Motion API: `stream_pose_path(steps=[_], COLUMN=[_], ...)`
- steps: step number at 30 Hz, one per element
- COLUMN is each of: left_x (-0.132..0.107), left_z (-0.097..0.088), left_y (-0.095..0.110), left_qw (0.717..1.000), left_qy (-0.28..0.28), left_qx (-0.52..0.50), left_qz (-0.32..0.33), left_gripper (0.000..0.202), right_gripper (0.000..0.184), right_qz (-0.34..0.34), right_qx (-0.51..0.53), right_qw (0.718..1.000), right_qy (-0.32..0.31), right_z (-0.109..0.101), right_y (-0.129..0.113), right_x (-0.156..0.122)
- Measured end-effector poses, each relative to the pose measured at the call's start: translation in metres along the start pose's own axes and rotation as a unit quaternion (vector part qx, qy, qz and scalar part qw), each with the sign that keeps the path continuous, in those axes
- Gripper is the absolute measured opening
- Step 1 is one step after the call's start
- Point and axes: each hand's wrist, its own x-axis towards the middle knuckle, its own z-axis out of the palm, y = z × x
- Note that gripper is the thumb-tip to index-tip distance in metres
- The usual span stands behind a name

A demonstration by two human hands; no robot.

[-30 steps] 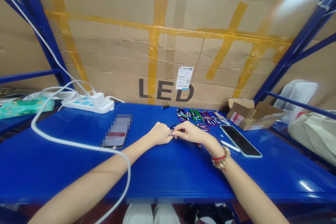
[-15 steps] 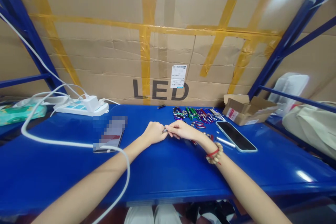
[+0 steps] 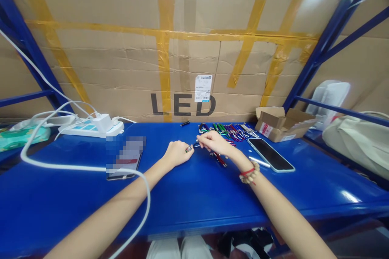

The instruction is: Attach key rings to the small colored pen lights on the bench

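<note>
Near the middle of the blue table, my left hand (image 3: pixel 176 154) is closed round a small silvery metal piece (image 3: pixel 189 149) that pokes out at the thumb. Just to its right, my right hand (image 3: pixel 215 143) pinches a small dark, slim piece (image 3: pixel 196 145) with a shiny end. The two pieces are close together; whether they touch is too small to tell. Red metal tubes (image 3: pixel 220 159) lie below my right hand. Behind it spreads a pile of small coloured metal tubes with carabiner clips (image 3: pixel 240 132), partly hidden by the hand.
Right of the hands lie a silvery rod (image 3: pixel 259 162), a phone (image 3: pixel 271 154) and an open cardboard box (image 3: pixel 281 125). On the left are another phone (image 3: pixel 129 160), a power strip (image 3: pixel 88 127) and a looping white cable (image 3: pixel 75 167). A black tube (image 3: pixel 185 123) lies at the back.
My right hand has drawn slightly away from my left and lifted, with a dark piece now showing between its fingers. The red tubes below it show more. The view has shifted slightly.
</note>
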Motion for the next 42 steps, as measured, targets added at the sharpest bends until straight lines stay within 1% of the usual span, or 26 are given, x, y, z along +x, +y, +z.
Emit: stream_pose_path(steps=[1,2,3,4,5,7,10,12,16,24,30,34,36,38,40,42], left_x=[0.000,0.000,0.000,0.001,0.001,0.000,0.000,0.000,0.001,0.002,0.001,0.001,0.001,0.001,0.000,-0.002], left_z=[0.000,0.000,0.000,-0.001,-0.001,-0.002,-0.004,-0.004,-0.004,-0.001,0.000,0.002,0.001,-0.001,-0.004,-0.007], left_y=[0.000,0.000,0.000,0.001,0.001,0.002,0.003,0.003,0.002,0.001,-0.001,-0.002,-0.001,0.000,0.002,0.003], left_qw=[1.000,1.000,1.000,1.000,1.000,1.000,1.000,1.000,1.000,1.000,1.000,1.000,0.999,0.999,0.999,0.998], left_qy=[0.003,0.002,-0.001,-0.005,-0.008,-0.014,-0.020,-0.022,-0.023,-0.017,-0.015,-0.008,-0.005,-0.003,-0.004,-0.006], left_qx=[-0.003,-0.005,-0.006,-0.006,-0.006,-0.003,-0.002,-0.003,0.000,0.000,-0.002,-0.015,-0.023,-0.033,-0.044,-0.055], left_qz=[-0.002,-0.001,0.002,0.004,0.007,0.009,0.010,0.009,0.009,0.014,0.019,0.026,0.023,0.014,0.005,0.002], left_gripper=[0.046,0.047,0.047,0.046,0.046,0.045,0.044,0.044,0.044,0.045,0.044,0.043,0.043,0.042,0.042,0.040], right_gripper=[0.044,0.044,0.043,0.042,0.039,0.035,0.032,0.031,0.031,0.030,0.032,0.033,0.032,0.030,0.029,0.027], right_qz=[0.026,0.055,0.085,0.117,0.146,0.194,0.240,0.259,0.258,0.235,0.221,0.241,0.230,0.208,0.193,0.186], right_qx=[-0.044,-0.104,-0.164,-0.214,-0.250,-0.278,-0.266,-0.258,-0.256,-0.251,-0.254,-0.246,-0.247,-0.250,-0.240,-0.224], right_qw=[0.998,0.990,0.977,0.962,0.950,0.938,0.934,0.931,0.931,0.939,0.940,0.937,0.938,0.939,0.941,0.944], right_qy=[0.039,0.078,0.105,0.118,0.114,0.075,0.003,-0.022,-0.034,-0.022,0.061,0.063,0.078,0.109,0.138,0.154], right_z=[-0.005,-0.011,-0.016,-0.021,-0.025,-0.031,-0.033,-0.033,-0.032,-0.031,-0.038,-0.040,-0.039,-0.036,-0.034,-0.033], right_y=[0.002,0.005,0.008,0.011,0.014,0.019,0.023,0.023,0.023,0.028,0.029,0.031,0.031,0.029,0.026,0.023], right_x=[-0.001,-0.001,-0.002,-0.003,-0.004,-0.006,-0.007,-0.006,-0.005,-0.006,-0.007,-0.008,-0.008,-0.007,-0.007,-0.006])
